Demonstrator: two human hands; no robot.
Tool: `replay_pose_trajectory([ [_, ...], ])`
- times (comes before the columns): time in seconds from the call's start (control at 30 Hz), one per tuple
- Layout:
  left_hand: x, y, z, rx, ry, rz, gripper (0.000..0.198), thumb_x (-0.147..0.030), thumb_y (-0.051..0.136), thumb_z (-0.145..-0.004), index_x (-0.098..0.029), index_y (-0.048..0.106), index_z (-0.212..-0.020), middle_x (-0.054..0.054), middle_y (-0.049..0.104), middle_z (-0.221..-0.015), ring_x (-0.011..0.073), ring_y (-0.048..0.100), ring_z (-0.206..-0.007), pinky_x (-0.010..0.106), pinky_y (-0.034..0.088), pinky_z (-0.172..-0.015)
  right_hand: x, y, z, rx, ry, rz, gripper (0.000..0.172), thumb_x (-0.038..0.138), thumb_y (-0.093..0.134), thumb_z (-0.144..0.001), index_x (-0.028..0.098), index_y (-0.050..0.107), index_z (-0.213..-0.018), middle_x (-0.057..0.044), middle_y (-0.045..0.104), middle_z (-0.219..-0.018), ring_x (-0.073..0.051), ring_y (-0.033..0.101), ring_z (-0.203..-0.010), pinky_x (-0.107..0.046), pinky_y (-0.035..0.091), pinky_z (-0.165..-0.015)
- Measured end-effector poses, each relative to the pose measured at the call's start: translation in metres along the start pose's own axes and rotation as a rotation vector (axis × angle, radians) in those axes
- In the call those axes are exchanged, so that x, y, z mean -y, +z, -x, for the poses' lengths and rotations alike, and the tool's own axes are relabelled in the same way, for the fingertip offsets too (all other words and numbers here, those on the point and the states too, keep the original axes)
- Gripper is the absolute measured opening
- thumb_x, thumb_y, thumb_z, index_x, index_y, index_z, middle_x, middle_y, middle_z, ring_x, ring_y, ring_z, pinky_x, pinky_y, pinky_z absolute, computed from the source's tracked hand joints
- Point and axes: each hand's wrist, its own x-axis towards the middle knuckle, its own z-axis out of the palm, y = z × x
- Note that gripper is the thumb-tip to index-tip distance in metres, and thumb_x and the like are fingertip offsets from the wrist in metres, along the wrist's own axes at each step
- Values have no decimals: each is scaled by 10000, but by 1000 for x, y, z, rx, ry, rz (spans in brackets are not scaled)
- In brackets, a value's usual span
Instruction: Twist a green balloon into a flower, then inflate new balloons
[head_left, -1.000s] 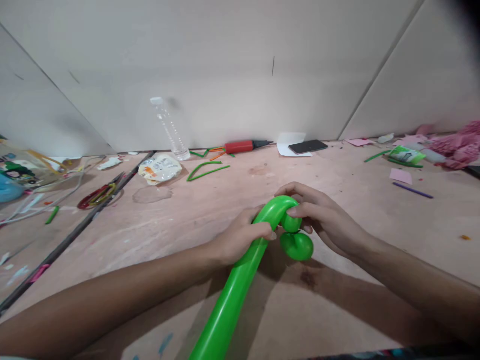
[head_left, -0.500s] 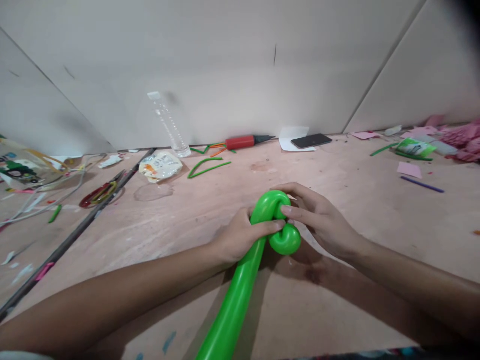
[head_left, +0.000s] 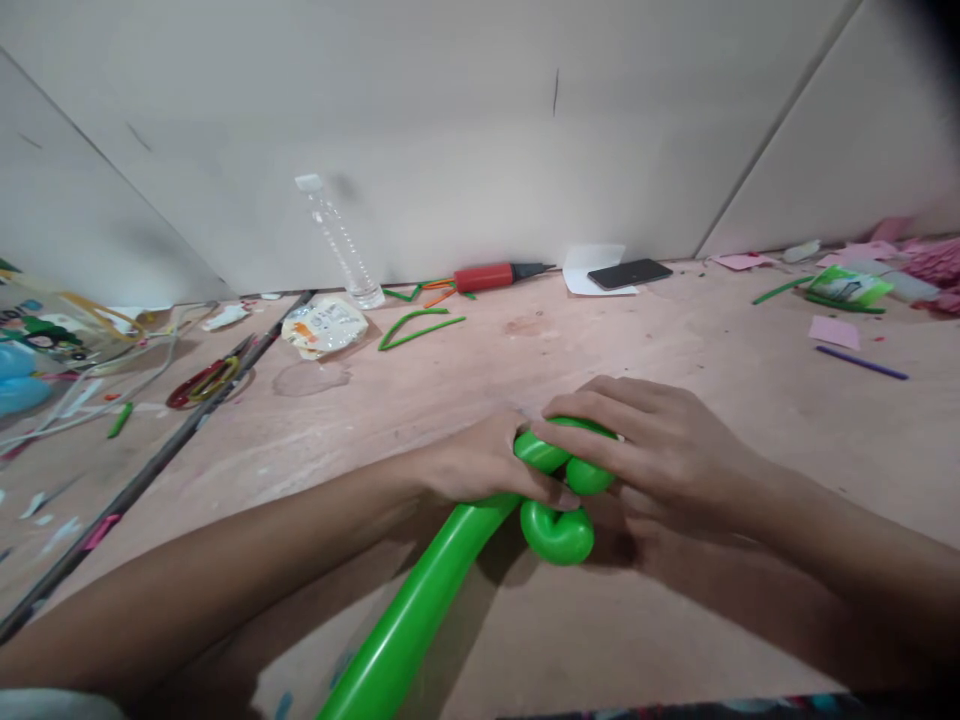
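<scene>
A long green balloon (head_left: 427,590) slants from the bottom edge up to my hands, its far end bent into loops and small bulges. My left hand (head_left: 499,465) is wrapped round it just below the bend, the thumb pressing by the lowest curl. From the right, my right hand (head_left: 652,440) covers the folded top, its fingers closed over the bend. Its thumb is hidden behind the balloon. A small rounded curl hangs below my left thumb.
Along the wall lie a clear plastic bottle (head_left: 341,245), a crumpled wrapper (head_left: 325,328), a red hand pump (head_left: 484,277) and a dark phone (head_left: 630,274) on white paper. Scissors (head_left: 206,382) rest by the table gap at left. Pink scraps (head_left: 834,331) and a purple stick (head_left: 862,363) are at right.
My right hand has moved over the top of the bend and closed on it. The looped end has tipped lower and the balloon's long part slants further left. A blue shape shows at far left.
</scene>
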Motion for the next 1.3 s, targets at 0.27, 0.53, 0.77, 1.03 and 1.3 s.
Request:
replay_pose_trajectory([
  [0.27, -3, -2, 1, -88, 22, -255, 152, -248, 786, -688, -161, 712, -788, -32, 632, -742, 132, 566, -706, 248, 452, -672, 0, 1, 1, 22, 51, 136, 241, 149, 478, -964, 166, 665, -1115, -108, 718, -1055, -234, 665, -876, -327, 433, -623],
  [0.53, -11, 18, 16, -333, 56, -1010, 113, -235, 573, -774, -187, 674, -758, 45, 709, -764, 215, 632, -693, 297, 382, -597, 9, 20, 1, 39, 230, 122, 90, 214, 593, -917, 183, 678, -908, -40, 705, -823, -173, 609, -653, -311, 294, -541],
  [0.77, -17, 17, 19, -317, 47, -1123, 120, -219, 570, -731, -203, 675, -788, 48, 732, -786, 235, 649, -701, 301, 364, -586, 14, 14, -3, 88, 299, -22, 135, 293, 602, -926, 192, 669, -987, -41, 727, -885, -196, 662, -739, -307, 332, -590],
  [1.03, -12, 7, 12, -333, 31, -893, 235, -414, 687, -771, -220, 731, -897, 23, 761, -863, 233, 661, -754, 293, 412, -644, 3, 15, -1, 120, 387, -192, 414, 160, 612, -867, 250, 559, -1267, -38, 735, -1170, -231, 717, -946, -302, 443, -711],
  [1.3, -6, 8, 10, -255, 76, -817, 491, -665, 661, -814, -272, 728, -1101, 26, 776, -1040, 273, 698, -920, 309, 457, -750, -16, -2, -1, 283, 362, -304, 597, 142, 610, -842, 311, 524, -1408, -20, 757, -1200, -227, 742, -948, -300, 515, -724],
])
